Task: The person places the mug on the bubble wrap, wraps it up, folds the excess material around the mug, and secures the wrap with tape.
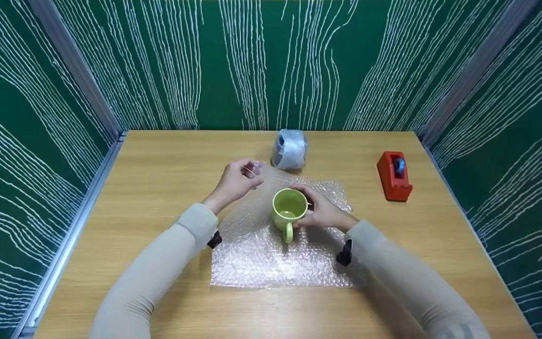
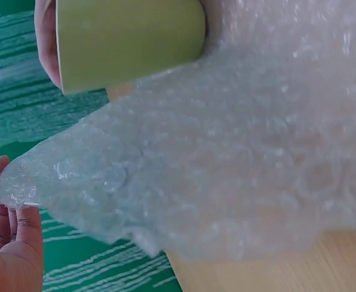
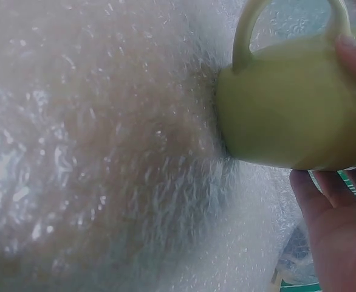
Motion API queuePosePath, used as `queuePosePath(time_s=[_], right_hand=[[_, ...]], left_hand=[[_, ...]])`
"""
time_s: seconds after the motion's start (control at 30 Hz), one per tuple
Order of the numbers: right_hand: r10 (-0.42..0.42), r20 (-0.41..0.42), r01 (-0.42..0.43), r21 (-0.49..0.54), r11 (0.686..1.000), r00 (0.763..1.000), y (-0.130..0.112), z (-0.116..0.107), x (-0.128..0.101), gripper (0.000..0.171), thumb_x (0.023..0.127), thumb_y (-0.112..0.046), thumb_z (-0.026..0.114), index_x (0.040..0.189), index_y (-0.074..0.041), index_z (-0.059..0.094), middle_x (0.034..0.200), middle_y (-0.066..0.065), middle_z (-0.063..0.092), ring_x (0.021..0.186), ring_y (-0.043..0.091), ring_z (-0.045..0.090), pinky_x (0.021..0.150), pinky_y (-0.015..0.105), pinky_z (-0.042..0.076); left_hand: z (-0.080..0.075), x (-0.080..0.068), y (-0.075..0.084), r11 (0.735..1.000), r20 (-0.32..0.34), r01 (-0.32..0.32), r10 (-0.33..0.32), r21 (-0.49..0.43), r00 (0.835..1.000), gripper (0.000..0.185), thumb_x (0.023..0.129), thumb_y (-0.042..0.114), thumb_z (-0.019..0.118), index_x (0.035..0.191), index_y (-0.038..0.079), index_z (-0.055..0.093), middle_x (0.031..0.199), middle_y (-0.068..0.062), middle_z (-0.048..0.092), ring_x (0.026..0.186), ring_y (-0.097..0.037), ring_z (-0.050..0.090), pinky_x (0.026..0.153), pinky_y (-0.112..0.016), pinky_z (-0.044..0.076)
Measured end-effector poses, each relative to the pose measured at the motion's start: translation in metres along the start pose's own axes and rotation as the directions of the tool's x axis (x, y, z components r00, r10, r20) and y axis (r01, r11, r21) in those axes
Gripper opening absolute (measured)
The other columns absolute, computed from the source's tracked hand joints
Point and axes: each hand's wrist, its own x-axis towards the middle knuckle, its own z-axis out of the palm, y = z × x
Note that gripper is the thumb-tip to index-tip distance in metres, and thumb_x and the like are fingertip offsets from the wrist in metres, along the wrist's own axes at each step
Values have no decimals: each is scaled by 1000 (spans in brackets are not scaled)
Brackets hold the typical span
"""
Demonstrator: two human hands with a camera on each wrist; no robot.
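Observation:
A green mug (image 1: 290, 207) stands upright on a sheet of bubble wrap (image 1: 271, 263), its handle turned toward the person. My right hand (image 1: 322, 209) grips the mug's side, thumb near the handle and fingers round the far side. With thumb and fingertips my left hand (image 1: 238, 181) pinches the far left corner of the bubble wrap and holds it raised. In the left wrist view that lifted bubble wrap (image 2: 184, 164) slopes up to the fingers, beside the mug (image 2: 129, 42). The right wrist view has the mug's base against the sheet.
Behind the sheet stands a roll in clear plastic wrapping (image 1: 290, 149). A red tape dispenser (image 1: 394, 176) with a blue roll is at the right of the wooden table (image 1: 167, 150). Green walls with white lines enclose the table's back and sides.

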Motion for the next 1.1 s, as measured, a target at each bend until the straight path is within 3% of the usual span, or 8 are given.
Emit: queuePosePath(time_s=[0.17,0.37,0.6,0.73,0.87,1.1], right_hand=[[6,-2,-6,-4,1000,1000,-1,0,-1,106,71,8,94,162,4,39,155,28,54,141,43,56,118,33,51],[4,0,-4,4,1000,1000,-1,0,-1,105,72,9,93,162,5,38,155,29,54,142,47,55,122,46,49],[17,-17,-17,-20,1000,1000,-2,3,-1,105,72,10,92,163,3,39,155,29,55,140,47,56,119,45,50],[18,-5,-18,-38,999,1000,-5,2,-1,103,73,9,92,160,5,39,152,30,56,139,51,55,121,55,48],[24,33,-22,-62,998,999,-9,-2,-2,107,75,3,94,162,9,32,153,31,55,143,57,50,125,68,38],[16,33,-14,-38,999,999,-26,-18,-3,107,79,5,88,168,3,29,170,28,39,154,53,41,130,66,31]], left_hand=[[13,-6,8,999,46,-40,38,26,998,33,92,-5,77,125,-5,73,103,-11,70,84,-15,65,70,-22,62],[28,-12,14,991,94,-96,88,91,992,29,93,-2,78,122,-2,74,105,-12,73,91,-17,66,78,-26,62],[44,-19,16,976,155,-177,157,126,975,27,93,-5,76,120,-6,74,103,-17,75,91,-21,69,90,-38,62],[51,-23,14,970,217,-207,177,126,960,30,93,-6,76,123,-7,74,109,-21,76,93,-22,70,91,-39,63],[57,-28,12,968,275,-212,170,131,946,35,94,-6,75,129,-4,74,118,-20,77,101,-28,72,95,-39,63],[60,-36,14,968,326,-171,105,182,940,36,95,-5,76,131,-3,73,120,-19,78,104,-28,74,96,-32,63]])
